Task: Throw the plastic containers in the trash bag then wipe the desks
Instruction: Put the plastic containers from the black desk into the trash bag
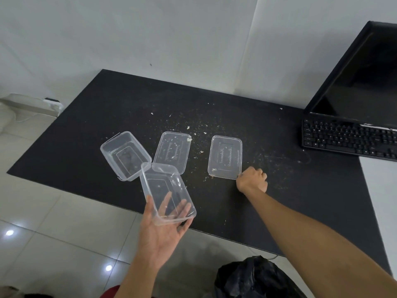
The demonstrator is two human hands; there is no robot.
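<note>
On crumb-strewn black desk [311, 179], trash bag [253, 278] near and below: cradles clear tub [167, 190] over near edge on left hand [161, 235], fingers spread, curls right hand [252, 179] at near corner of right lid [225, 157], pinch unclear; likely light, flexy, slick, so grab rims, not flat faces.

The left hand [161, 231] is turned palm up, its fingers spread and nearly straight under a tub [167, 190], the thumb lying along the tub's left wall. The left forearm [137, 276] rises from the bottom edge, bare. The right forearm [311, 229], also bare, stretches forward from the lower right. The right hand [252, 181] is knuckles up, fingers curled tight, pinching the near right corner of a lid [225, 157].
</note>
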